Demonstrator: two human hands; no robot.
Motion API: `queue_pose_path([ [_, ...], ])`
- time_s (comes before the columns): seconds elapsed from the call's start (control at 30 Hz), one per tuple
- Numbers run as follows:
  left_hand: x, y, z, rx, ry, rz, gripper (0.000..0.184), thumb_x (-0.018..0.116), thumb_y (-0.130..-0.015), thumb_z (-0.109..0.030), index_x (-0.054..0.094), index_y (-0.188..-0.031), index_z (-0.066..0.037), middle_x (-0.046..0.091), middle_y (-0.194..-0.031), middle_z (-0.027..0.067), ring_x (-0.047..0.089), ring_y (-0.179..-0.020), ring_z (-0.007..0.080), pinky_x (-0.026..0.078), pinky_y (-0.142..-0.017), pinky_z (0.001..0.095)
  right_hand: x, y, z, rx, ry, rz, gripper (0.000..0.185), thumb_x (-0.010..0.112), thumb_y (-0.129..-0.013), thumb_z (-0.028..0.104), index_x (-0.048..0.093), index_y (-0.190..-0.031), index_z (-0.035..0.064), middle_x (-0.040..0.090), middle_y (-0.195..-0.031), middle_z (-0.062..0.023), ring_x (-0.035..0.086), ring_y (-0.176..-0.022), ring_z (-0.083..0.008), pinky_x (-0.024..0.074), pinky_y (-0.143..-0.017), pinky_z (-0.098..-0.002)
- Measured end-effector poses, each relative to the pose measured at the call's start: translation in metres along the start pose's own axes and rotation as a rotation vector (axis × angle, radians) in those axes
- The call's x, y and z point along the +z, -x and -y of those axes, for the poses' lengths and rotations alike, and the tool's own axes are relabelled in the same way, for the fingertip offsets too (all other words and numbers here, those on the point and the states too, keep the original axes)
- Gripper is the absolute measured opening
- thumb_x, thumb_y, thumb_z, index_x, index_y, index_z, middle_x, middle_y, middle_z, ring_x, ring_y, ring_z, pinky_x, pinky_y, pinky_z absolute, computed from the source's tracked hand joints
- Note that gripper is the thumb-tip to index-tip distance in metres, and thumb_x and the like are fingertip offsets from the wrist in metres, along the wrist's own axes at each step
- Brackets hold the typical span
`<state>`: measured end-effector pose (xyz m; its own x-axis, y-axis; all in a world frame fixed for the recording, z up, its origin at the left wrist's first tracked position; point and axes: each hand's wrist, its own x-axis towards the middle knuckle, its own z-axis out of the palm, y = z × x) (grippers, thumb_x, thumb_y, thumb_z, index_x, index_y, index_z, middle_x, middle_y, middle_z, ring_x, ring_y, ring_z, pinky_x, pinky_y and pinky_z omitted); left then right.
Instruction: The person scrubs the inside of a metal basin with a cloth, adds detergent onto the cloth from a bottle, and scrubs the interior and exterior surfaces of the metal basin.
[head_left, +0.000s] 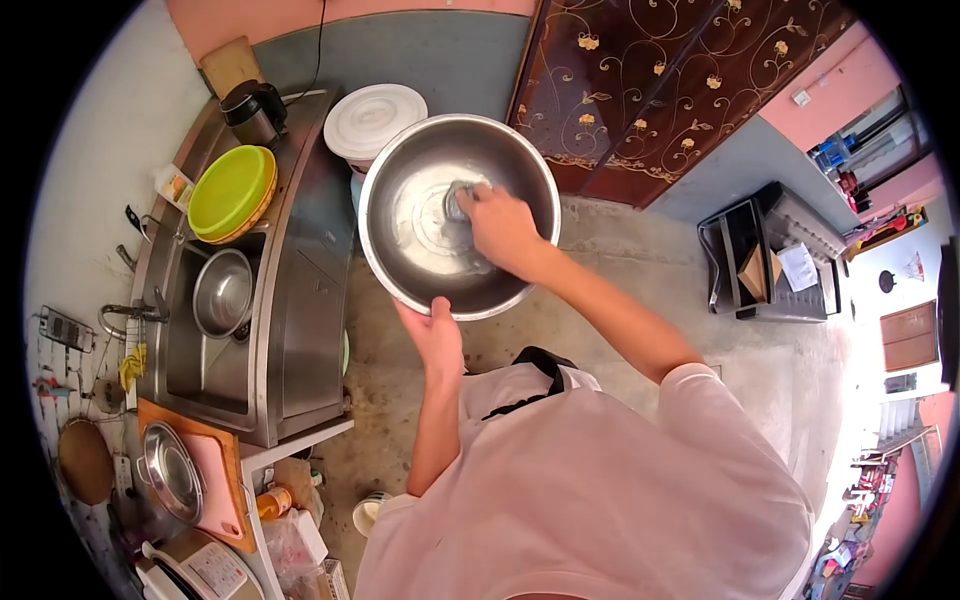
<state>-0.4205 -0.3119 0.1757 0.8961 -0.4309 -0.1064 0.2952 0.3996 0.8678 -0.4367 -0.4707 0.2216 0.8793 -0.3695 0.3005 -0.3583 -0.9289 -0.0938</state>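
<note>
A large, shiny metal basin is held up in front of me, its inside facing me. My left hand grips the near rim, thumb over the edge and the other fingers mostly hidden beneath. Inside the basin, my right hand presses a small greyish scouring pad against the bottom, slightly right of its centre. The fingers close around the pad and partly cover it. Wet-looking streaks and ring marks show on the metal there.
To the left, a steel sink holds a smaller metal bowl. A yellow-green basin and a kettle stand on the counter. Behind the basin is a white-lidded bucket. A black rack stands at right.
</note>
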Motion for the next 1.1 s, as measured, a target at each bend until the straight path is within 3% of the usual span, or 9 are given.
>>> queue_pose_path([
  [0.27, 0.035, 0.044, 0.008, 0.182, -0.141, -0.047, 0.069, 0.043, -0.074, 0.01, 0.021, -0.138, -0.005, 0.037, -0.131, 0.0091, 0.04, -0.114, 0.0171, 0.029, -0.095, 0.0248, 0.004, 0.063, -0.012, 0.088, -0.277, 0.002, 0.04, 0.055, -0.072, 0.002, 0.053, -0.112, 0.0048, 0.054, -0.094, -0.0137, 0.056, -0.086, -0.0309, 0.05, -0.069, -0.041],
  [0.37, 0.044, 0.067, 0.015, 0.096, -0.136, -0.053, 0.069, 0.043, -0.074, 0.01, 0.02, -0.138, -0.005, 0.036, -0.131, 0.009, 0.039, -0.114, 0.0173, 0.027, -0.096, 0.0245, -0.007, 0.073, -0.035, 0.154, -0.294, -0.137, 0.043, 0.055, -0.073, 0.004, 0.052, -0.116, 0.0077, 0.054, -0.095, -0.0139, 0.055, -0.088, -0.0318, 0.0499, -0.069, -0.0407],
  [0.5, 0.042, 0.092, 0.022, 0.023, -0.192, -0.02, 0.068, 0.043, -0.077, 0.006, 0.019, -0.139, -0.009, 0.041, -0.125, 0.0086, 0.046, -0.106, 0.018, 0.04, -0.088, 0.0302, -0.023, 0.101, -0.052, 0.061, -0.303, -0.113, 0.041, 0.053, -0.074, 0.004, 0.052, -0.115, 0.0036, 0.055, -0.094, -0.0145, 0.054, -0.089, -0.0321, 0.0501, -0.069, -0.0395],
  [0.6, 0.05, 0.113, 0.023, 0.169, -0.342, -0.011, 0.065, 0.043, -0.077, 0.006, 0.021, -0.137, -0.009, 0.042, -0.123, 0.0089, 0.046, -0.105, 0.0183, 0.039, -0.088, 0.0303, -0.018, 0.119, -0.049, 0.083, -0.228, -0.034, 0.041, 0.053, -0.073, 0.003, 0.053, -0.114, 0.0027, 0.055, -0.094, -0.0159, 0.055, -0.089, -0.0327, 0.0505, -0.07, -0.0403],
  [0.73, 0.047, 0.122, 0.021, -0.014, -0.176, -0.064, 0.065, 0.043, -0.076, 0.006, 0.023, -0.136, -0.007, 0.04, -0.125, 0.0078, 0.043, -0.108, 0.0169, 0.035, -0.09, 0.026, -0.027, 0.128, -0.061, 0.128, -0.222, -0.054, 0.043, 0.055, -0.071, 0.003, 0.052, -0.114, 0.0017, 0.055, -0.097, -0.0159, 0.056, -0.089, -0.0315, 0.0514, -0.068, -0.0398],
  [0.8, 0.058, 0.127, 0.025, 0.194, -0.331, -0.029, 0.063, 0.043, -0.077, 0.005, 0.024, -0.135, -0.009, 0.042, -0.122, 0.0074, 0.045, -0.103, 0.0154, 0.041, -0.083, 0.0279, -0.026, 0.139, -0.056, 0.117, -0.222, -0.052, 0.044, 0.055, -0.07, 0.003, 0.052, -0.114, 0.0028, 0.054, -0.098, -0.0157, 0.055, -0.089, -0.031, 0.0512, -0.067, -0.0396],
  [0.9, 0.058, 0.126, 0.016, -0.014, -0.221, -0.024, 0.077, 0.041, -0.073, 0.012, 0.009, -0.142, -0.005, 0.026, -0.14, 0.0113, 0.034, -0.123, 0.0187, 0.026, -0.099, 0.0248, -0.037, 0.153, -0.047, -0.227, -0.223, 0.0, 0.036, 0.057, -0.068, 0.001, 0.054, -0.104, 0.0004, 0.054, -0.095, -0.0143, 0.056, -0.086, -0.0288, 0.0507, -0.066, -0.036],
  [1.0, 0.056, 0.128, 0.018, -0.093, -0.195, 0.068, 0.079, 0.041, -0.074, 0.012, 0.007, -0.143, -0.006, 0.024, -0.141, 0.0107, 0.032, -0.124, 0.0185, 0.026, -0.099, 0.0246, -0.043, 0.134, -0.082, 0.037, 0.119, 0.027, 0.033, 0.059, -0.068, 0.005, 0.052, -0.099, -0.0043, 0.055, -0.092, -0.0145, 0.056, -0.089, -0.0264, 0.0502, -0.068, -0.036],
  [1.1, 0.079, 0.134, 0.035, 0.168, -0.267, 0.005, 0.057, 0.043, -0.075, 0.006, 0.032, -0.129, -0.008, 0.047, -0.112, 0.0054, 0.048, -0.095, 0.0119, 0.041, -0.074, 0.0256, -0.034, 0.16, -0.065, -0.203, 0.053, 0.046, 0.038, 0.062, -0.072, 0.013, 0.053, -0.103, -0.0053, 0.054, -0.094, -0.0167, 0.054, -0.091, -0.0273, 0.0483, -0.07, -0.0346],
])
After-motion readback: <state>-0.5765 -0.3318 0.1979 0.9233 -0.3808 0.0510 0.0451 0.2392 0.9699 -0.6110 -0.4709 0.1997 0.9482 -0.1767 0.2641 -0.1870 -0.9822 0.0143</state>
